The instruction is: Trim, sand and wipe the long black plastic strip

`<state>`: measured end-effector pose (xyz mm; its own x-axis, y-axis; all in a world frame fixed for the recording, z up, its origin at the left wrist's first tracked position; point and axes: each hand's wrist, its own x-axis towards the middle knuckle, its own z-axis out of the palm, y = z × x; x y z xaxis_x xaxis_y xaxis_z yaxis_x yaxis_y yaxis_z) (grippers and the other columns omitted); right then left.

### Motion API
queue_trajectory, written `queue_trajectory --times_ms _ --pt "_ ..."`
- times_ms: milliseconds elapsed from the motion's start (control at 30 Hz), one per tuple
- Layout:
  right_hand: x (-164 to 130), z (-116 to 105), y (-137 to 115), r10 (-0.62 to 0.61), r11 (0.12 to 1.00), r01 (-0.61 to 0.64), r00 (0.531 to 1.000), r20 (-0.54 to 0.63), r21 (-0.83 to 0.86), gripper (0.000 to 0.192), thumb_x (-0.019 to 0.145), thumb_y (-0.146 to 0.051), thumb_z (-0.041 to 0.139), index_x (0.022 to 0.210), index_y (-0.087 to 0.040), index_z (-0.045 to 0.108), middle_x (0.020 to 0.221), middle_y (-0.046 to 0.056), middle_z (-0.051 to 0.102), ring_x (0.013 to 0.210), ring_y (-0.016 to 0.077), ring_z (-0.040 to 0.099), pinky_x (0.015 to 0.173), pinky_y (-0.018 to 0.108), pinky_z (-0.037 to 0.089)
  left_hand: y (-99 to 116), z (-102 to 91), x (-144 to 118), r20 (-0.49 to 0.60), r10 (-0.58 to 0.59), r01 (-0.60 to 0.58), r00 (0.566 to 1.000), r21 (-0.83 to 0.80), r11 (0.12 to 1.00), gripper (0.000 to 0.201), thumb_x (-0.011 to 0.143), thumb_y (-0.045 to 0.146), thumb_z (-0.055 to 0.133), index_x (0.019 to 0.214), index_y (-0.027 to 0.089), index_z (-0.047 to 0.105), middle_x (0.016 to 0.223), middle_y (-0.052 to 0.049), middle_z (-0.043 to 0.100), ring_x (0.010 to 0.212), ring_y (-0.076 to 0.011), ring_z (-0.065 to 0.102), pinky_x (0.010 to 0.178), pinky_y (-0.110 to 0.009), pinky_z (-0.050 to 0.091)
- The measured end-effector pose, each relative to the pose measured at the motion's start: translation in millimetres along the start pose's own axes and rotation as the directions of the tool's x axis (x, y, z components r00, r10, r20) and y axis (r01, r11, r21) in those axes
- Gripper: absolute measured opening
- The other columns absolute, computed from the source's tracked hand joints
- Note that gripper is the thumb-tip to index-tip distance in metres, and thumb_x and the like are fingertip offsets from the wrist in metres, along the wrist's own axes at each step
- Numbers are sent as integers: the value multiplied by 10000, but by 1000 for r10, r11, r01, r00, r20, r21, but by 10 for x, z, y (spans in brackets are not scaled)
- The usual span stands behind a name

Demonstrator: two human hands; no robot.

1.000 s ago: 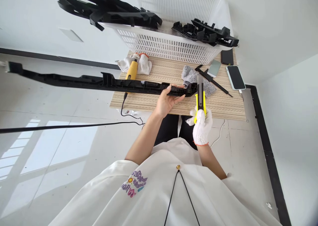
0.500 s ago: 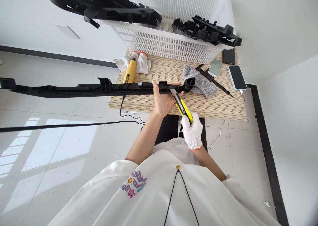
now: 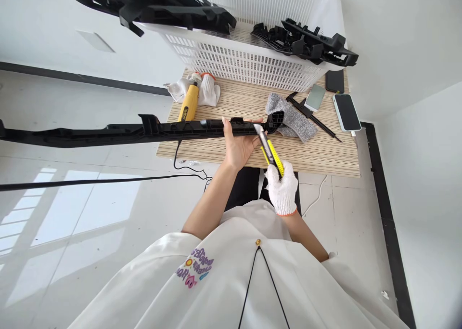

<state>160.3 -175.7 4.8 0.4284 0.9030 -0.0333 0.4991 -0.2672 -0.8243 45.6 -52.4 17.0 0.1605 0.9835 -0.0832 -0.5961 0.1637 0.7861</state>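
A long black plastic trim strip (image 3: 126, 131) stretches from the left edge of the view to above the table. My bare left hand (image 3: 236, 148) is closed around it near its right end, thumb on top and fingers behind. In my right hand (image 3: 282, 187), which wears a white knit glove with an orange cuff, is a yellow and black utility knife (image 3: 271, 154). Its blade is out, and the tip lies at the strip's lower edge, just right of my left thumb. Whether the blade touches the plastic I cannot tell.
A white plastic basket (image 3: 238, 61) with black plastic parts (image 3: 306, 42) stands on the wooden table (image 3: 224, 153). Around it lie a yellow corded tool (image 3: 189, 103), a white glove (image 3: 209, 90), a grey cloth (image 3: 294, 119), a caliper (image 3: 314, 117) and a phone (image 3: 347, 112).
The knife and my right hand have shifted slightly to the right along the strip. The strip's far left end has tilted down and moved a little left. My left hand keeps its hold.
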Motion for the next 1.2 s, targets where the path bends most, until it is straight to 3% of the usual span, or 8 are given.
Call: queue_trajectory --times_ms 300,467,633,833,1100,1200 --pt "-29 -9 -42 -11 991 8 1000 -24 -134 398 919 -528 537 1149 -213 618 812 35 744 694 198 701 690 294 532 -10 9 -7 -17 0 -1 1000 -72 997 646 803 857 466 905 246 648 1079 -87 725 1210 -303 649 1012 -469 577" --pt "-23 7 -56 -61 976 54 998 -29 -212 443 912 -559 540 1157 -199 626 844 65 758 739 240 721 690 321 524 -10 12 -10 -35 -20 17 999 -65 998 634 835 845 429 932 251 629 1132 -76 715 1235 -283 639 1012 -438 579" --pt "-20 -13 -42 -103 977 99 995 -7 -190 444 905 -568 558 1145 -203 634 905 78 767 777 238 734 698 309 530 -7 23 -12 -39 -7 6 999 -33 999 660 821 867 418 930 251 631 1123 -64 716 1227 -279 640 1006 -440 577" --pt "-14 -39 -56 -41 982 34 999 -33 -188 460 908 -580 540 1156 -204 628 865 74 765 782 263 734 710 340 534 -35 19 6 -22 -13 12 1000 -23 1000 654 818 864 434 934 253 636 1145 -54 711 1226 -270 639 1024 -435 566" --pt "-30 -26 -79 -48 979 43 999 -23 -197 454 910 -589 540 1168 -224 619 913 74 769 807 263 737 709 329 522 -73 33 22 -42 -1 0 999 -25 1000 527 855 761 536 943 247 607 1176 -45 703 1278 -256 612 1077 -424 536" --pt "-28 -21 -66 -45 976 41 999 -14 -214 463 906 -603 535 1161 -225 617 925 85 765 803 274 734 701 343 523 -108 25 17 -33 40 -41 999 -34 999 422 829 623 690 975 239 592 1199 -42 694 1264 -245 620 1103 -428 509"
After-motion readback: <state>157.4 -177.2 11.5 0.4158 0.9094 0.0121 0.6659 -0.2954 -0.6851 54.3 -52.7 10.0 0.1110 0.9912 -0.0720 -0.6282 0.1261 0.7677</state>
